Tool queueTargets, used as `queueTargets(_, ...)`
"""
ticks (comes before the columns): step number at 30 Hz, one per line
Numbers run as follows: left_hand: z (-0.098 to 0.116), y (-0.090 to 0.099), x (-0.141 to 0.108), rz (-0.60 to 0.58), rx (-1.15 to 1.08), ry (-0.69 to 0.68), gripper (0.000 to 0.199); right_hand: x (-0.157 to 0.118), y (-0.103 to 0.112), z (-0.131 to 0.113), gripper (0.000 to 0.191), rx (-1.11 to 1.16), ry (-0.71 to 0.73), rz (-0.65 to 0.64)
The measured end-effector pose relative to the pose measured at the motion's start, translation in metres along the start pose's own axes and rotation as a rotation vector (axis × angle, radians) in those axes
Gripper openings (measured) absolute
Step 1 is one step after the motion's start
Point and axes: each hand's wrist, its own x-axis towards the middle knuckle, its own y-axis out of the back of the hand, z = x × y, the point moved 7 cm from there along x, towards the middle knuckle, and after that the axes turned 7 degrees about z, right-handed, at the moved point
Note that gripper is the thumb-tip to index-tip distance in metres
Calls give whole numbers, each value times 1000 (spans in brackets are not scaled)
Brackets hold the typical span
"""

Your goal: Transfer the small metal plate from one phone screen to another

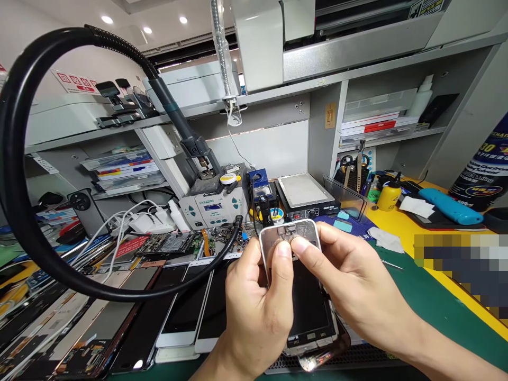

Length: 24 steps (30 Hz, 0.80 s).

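Both my hands hold a phone panel (286, 232) with a white rounded rim, tilted up in front of me. My left hand (260, 301) grips its left side, thumb pressed on the face. My right hand (349, 280) wraps the right edge, and its thumb tip lies beside the left one, near small metal parts at the top. Below the thumbs is a dark phone part (311, 299) with contacts along its lower end; I cannot tell whether it is joined to the panel. A shiny curved piece (317, 360) sits under its lower end. The fingers behind the panel are mostly hidden.
A thick black hose (14, 174) loops across the left side. Several phones and phone parts (182, 307) lie in a row at left. Behind stand a soldering station (214, 206) and a flat heating plate (305, 190). A yellow bottle (389, 196) and blue-handled tool (450, 206) are at right.
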Motion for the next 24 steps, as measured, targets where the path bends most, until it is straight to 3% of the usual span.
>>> queueTargets(15,1,1,0,21,39,-49,23,1,-1,5,21,53,-20,12)
queueTargets(24,1,2,1,27,73,-43,31,-1,0,1,21,-48,41,20)
